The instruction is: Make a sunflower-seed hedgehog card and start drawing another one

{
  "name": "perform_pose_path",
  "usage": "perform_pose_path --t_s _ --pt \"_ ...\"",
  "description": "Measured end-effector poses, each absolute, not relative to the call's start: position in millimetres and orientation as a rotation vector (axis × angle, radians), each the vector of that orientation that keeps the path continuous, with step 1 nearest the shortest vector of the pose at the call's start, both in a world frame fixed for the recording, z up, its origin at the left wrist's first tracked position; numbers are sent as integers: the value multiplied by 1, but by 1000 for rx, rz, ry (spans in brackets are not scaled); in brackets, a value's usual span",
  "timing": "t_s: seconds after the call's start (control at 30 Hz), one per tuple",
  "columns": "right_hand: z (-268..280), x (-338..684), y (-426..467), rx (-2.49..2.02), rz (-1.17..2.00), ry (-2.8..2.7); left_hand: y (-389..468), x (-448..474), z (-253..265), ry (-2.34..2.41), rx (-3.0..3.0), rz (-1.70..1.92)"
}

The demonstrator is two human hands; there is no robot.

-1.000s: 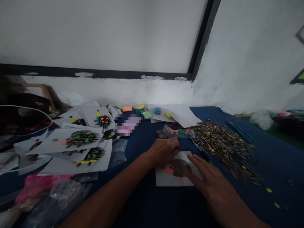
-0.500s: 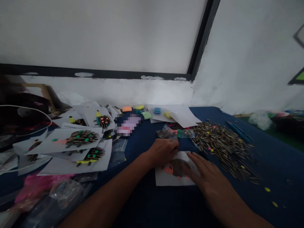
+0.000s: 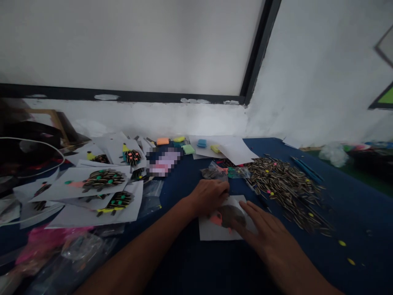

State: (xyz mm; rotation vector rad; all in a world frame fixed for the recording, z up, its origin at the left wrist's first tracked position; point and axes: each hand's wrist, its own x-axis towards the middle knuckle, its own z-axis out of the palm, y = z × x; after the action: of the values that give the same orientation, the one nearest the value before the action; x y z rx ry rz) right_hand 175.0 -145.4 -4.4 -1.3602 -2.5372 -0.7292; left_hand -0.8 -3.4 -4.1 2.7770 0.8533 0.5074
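A white sheet of paper (image 3: 206, 234) lies in front of me with a dark grey-brown, rounded clay shape (image 3: 231, 214) on it. Salmon-pink clay (image 3: 216, 220) forms its head end and small feet. My left hand (image 3: 210, 196) rests at the paper's upper left edge, fingers curled together; anything inside them is hidden. From the right, my right hand (image 3: 264, 227) reaches over the sheet with fingers stretched out, the thumb touching the clay shape. Just beyond my left hand sits a clear plastic bag (image 3: 213, 171) with dark, pink and green clay.
Striped sunflower seeds (image 3: 282, 184) are heaped at the right, near blue tweezers (image 3: 307, 169). Finished seed hedgehogs on paper (image 3: 104, 180) pile up at the left, above plastic bags (image 3: 82, 250). Wrapped clay blocks (image 3: 162, 141) and more white sheets (image 3: 239, 150) lie at the back.
My right thumb has slid slightly left and down across the clay shape. My left hand keeps its place on the paper; the whole view has shifted a little.
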Motion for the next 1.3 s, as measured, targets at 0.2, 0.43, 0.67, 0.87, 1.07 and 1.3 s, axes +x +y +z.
perform_pose_path --t_s 0.2,0.43,0.67,0.87,1.07,1.3 --pt "-4 186 -149 -1341 -718 -2525 -4 -1 -5 862 2786 499" --pt "-6 187 -148 -1371 -760 -2504 -3 -1 -5 840 2774 493" --pt "-6 184 -141 -1413 -809 -2499 -3 -1 -4 841 2775 508" --pt "-7 182 -131 -1433 -754 -2549 -4 -1 -3 848 2778 498" --pt "3 181 -127 -1414 -532 -2574 -4 -1 -3 838 2786 492" --pt "-1 169 -118 -1421 -360 -2509 -4 0 -3 878 2785 467"
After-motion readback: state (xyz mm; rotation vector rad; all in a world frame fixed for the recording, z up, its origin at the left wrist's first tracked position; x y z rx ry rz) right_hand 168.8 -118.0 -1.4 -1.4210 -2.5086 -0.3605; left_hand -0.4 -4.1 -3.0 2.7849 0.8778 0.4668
